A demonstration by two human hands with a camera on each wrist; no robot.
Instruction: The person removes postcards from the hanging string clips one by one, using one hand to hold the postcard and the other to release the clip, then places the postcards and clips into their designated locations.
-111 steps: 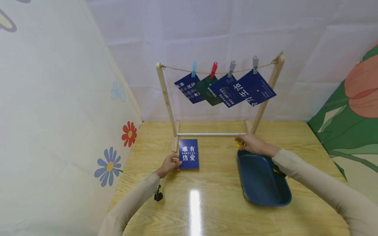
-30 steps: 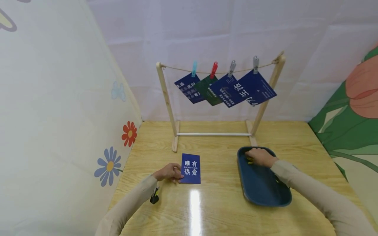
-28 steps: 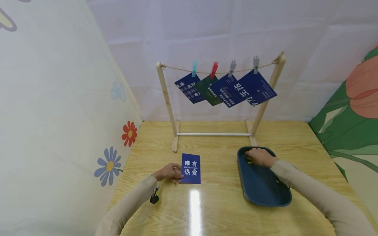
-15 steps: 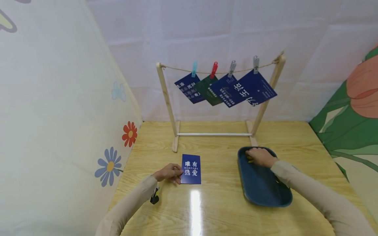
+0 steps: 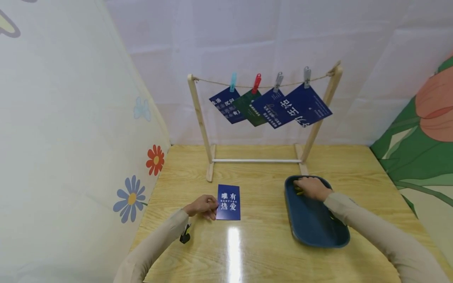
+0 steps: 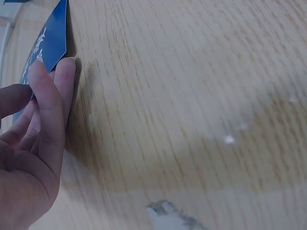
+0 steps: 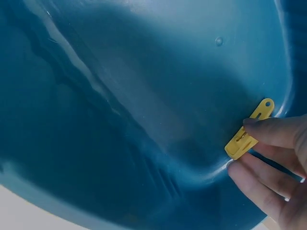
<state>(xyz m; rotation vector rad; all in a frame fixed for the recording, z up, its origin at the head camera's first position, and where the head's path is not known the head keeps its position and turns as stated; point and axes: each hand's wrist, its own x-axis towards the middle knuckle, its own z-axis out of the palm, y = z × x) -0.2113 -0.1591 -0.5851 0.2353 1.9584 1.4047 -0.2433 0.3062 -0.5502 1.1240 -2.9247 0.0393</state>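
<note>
A blue card (image 5: 228,202) with white characters is at the left of the wooden table in the head view. My left hand (image 5: 204,206) pinches its left edge, thumb above and fingers underneath; the left wrist view shows the card (image 6: 53,38) tilted along the fingers. Inside the far end of the dark blue tray (image 5: 311,236), my right hand (image 5: 312,188) holds a yellow clothespin (image 7: 250,129) between thumb and fingers. The right wrist view has that clothespin by the tray's corner, with the right hand (image 7: 283,167) beside it.
Behind stands a wooden rack (image 5: 199,114) with a string. Several cards hang there from clothespins: light blue (image 5: 233,82), red (image 5: 256,83) and grey (image 5: 307,77). A white rod (image 5: 255,161) joins the rack's feet. Printed cloth (image 5: 141,78) borders the table on the left.
Since the oldest frame, my left hand has brought the card nearer to me. The right hand has gone from the tray's far rim down into the tray with the yellow clothespin; lately both barely move.
</note>
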